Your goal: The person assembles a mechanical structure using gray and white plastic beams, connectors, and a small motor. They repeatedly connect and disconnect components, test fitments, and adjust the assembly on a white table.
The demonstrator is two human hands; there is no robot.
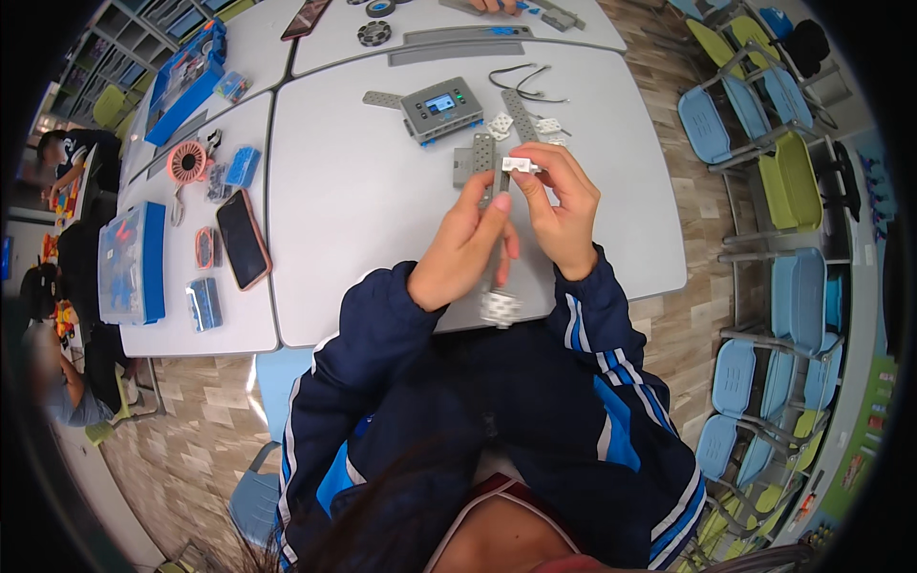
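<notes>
Above the white table (pixel 363 210), my left hand (pixel 468 244) grips a long grey perforated beam (pixel 499 186) that runs down between both hands to a white connector block (pixel 501 307) at its lower end. My right hand (pixel 559 205) pinches a small white connector piece (pixel 521 164) against the top of that beam. Just beyond the hands lie a grey perforated plate (pixel 480 153), more white connectors (pixel 501 125) and a grey control brick with a small screen (pixel 441 107).
Black cables (pixel 527 81) lie past the brick. On the left table are a phone (pixel 242 239), a pink wheel (pixel 187 162), blue parts boxes (pixel 134 263) and small blue pieces. Blue and green chairs (pixel 755 124) line the right side. Other people sit far left.
</notes>
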